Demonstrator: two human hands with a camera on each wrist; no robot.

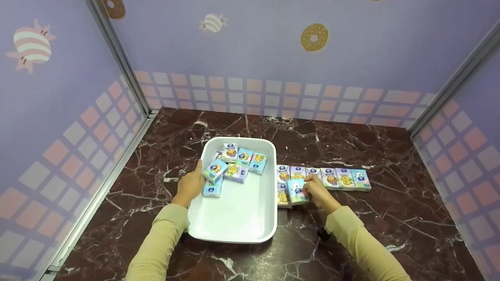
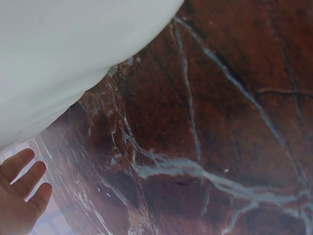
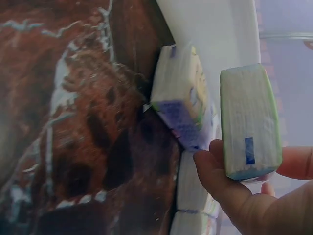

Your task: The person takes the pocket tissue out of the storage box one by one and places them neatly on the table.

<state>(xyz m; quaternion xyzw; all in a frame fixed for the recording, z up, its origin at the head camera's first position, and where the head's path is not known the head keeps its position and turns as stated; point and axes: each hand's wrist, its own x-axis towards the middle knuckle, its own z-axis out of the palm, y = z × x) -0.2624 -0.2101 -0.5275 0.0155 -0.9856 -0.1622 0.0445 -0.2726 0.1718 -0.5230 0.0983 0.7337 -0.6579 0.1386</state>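
My right hand pinches a small light-blue tissue pack between thumb and fingers. In the right wrist view, the held tissue pack has one narrow white side toward the camera and stands apart from the packs behind it. A purple tissue pack lies just left of it, next to the tray. My left hand is at the left side of a white tray. Its fingers are loosely extended outside the tray in the left wrist view; the thumb's contact with the rim is unclear.
Several tissue packs lie jumbled in the tray's far half, some overlapping. To the tray's right, a row of tissue packs lies side by side on the dark marble-patterned table. Purple panels enclose the back and both sides.
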